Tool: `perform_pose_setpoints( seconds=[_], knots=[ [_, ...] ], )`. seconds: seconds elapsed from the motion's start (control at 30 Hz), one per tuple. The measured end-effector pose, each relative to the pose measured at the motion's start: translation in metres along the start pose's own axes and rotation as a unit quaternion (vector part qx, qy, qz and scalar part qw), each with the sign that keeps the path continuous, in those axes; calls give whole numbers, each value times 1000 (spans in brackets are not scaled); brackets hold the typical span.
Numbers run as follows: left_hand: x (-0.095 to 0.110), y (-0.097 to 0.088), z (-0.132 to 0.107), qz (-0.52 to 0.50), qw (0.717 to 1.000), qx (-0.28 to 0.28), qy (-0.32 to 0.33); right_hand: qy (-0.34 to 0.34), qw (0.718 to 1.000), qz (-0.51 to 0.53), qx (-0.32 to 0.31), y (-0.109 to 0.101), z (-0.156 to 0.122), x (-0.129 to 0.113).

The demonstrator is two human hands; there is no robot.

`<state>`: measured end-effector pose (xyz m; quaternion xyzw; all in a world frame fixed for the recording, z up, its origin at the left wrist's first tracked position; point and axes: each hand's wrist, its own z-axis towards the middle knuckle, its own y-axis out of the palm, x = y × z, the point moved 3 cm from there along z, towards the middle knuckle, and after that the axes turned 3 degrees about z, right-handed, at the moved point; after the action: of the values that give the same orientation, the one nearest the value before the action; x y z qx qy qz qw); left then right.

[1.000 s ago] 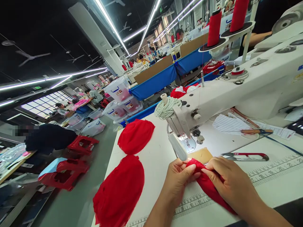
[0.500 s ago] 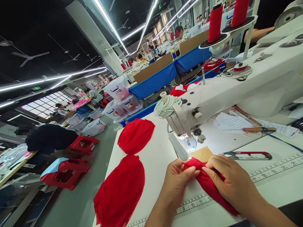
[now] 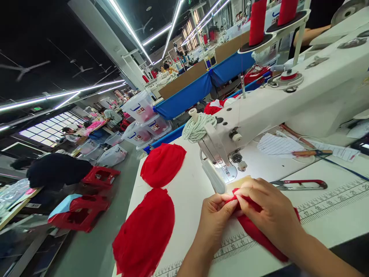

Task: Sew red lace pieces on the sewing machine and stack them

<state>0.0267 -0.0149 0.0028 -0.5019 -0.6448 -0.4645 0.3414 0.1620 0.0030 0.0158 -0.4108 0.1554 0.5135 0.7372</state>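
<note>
Both hands pinch one piece of red fabric (image 3: pixel 256 232) in front of the sewing machine (image 3: pixel 268 104). My left hand (image 3: pixel 215 217) is closed on its left end, fingertips together. Close beside it, my right hand (image 3: pixel 266 211) grips the same edge, and the rest of the cloth hangs down to the right beneath that hand. The presser foot and needle plate (image 3: pixel 229 173) lie just beyond my hands, lit by a lamp. Two oval red fabric pieces, a smaller one (image 3: pixel 163 164) and a larger one (image 3: pixel 147 234), lie flat to the left.
Red-handled thread snips (image 3: pixel 302 184) lie right of my hands, by a printed ruler (image 3: pixel 325 207). Pale green cord (image 3: pixel 198 127) hangs on the machine head. Red thread cones (image 3: pixel 257 23) stand behind. Red stools (image 3: pixel 82 211), clear plastic bins (image 3: pixel 140 109) and other people are at left.
My right hand has shifted left, its fingertips now meeting my left hand's. The fabric edge between them is bunched up and shows less. The view has moved slightly.
</note>
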Motion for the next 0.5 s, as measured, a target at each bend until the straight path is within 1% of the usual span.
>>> perform_pose_setpoints(
  seconds=[0.07, 0.13, 0.2, 0.3, 0.37, 0.43, 0.5],
  knots=[
    [-1, -1, 0, -9, 1000, 7, -11, 20, 999, 19, -19, 2, 1, 3],
    [-2, -2, 1, -14, 1000, 14, -21, 16, 999, 27, -33, 2, 1, 5],
    [-1, -2, 2, -7, 1000, 18, -18, -20, 1000, 3, -22, 0, 1, 2],
    [1, 0, 1, 20, 1000, 16, 3, -80, 994, -70, 4, -2, 0, -5],
    [3, 1, 1, 36, 999, 13, 12, -95, 990, -101, 17, -2, 1, -7],
    [3, 1, 1, 34, 999, 8, 8, -84, 992, -94, 18, -1, 2, -7],
    [1, 0, 2, 16, 1000, 10, -9, -46, 997, -63, 3, 0, 2, -4]
  ],
)
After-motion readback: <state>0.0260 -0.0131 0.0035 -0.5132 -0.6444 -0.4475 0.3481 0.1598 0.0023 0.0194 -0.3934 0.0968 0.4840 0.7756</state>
